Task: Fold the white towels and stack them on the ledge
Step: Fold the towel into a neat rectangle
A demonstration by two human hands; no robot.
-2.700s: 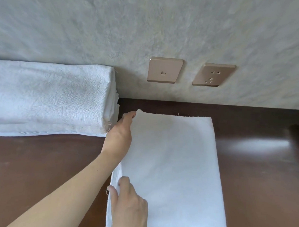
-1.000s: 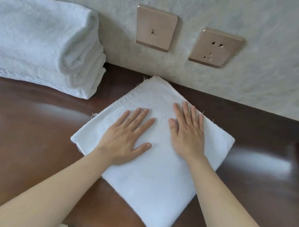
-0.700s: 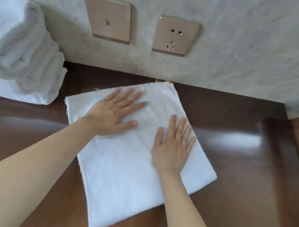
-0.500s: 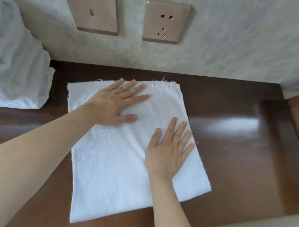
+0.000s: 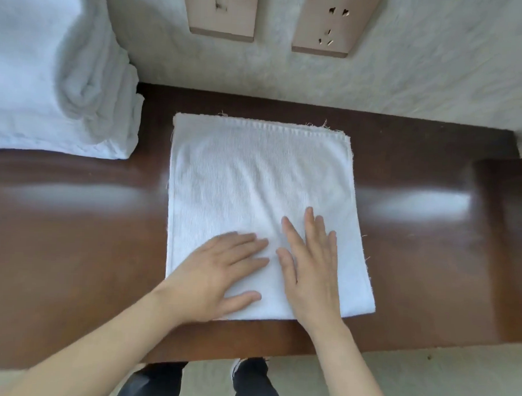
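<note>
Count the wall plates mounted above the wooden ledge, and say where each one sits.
2. The switch plate is above the towel's far left corner; the socket plate is to its right. Both tops are cropped.

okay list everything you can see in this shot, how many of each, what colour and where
Folded towel: one, white, flat on the middle of the ledge.
Towel stack: one pile, white, far left of the ledge against the wall.
Ledge: one, dark glossy brown, below the wall.
Wall plates: two, beige, on the wall above the towel; the right one is a socket.
Wall: pale grey, textured.
Floor: pale, below the ledge.
Left hand: flat on the towel's near edge.
Right hand: flat beside it.
</note>
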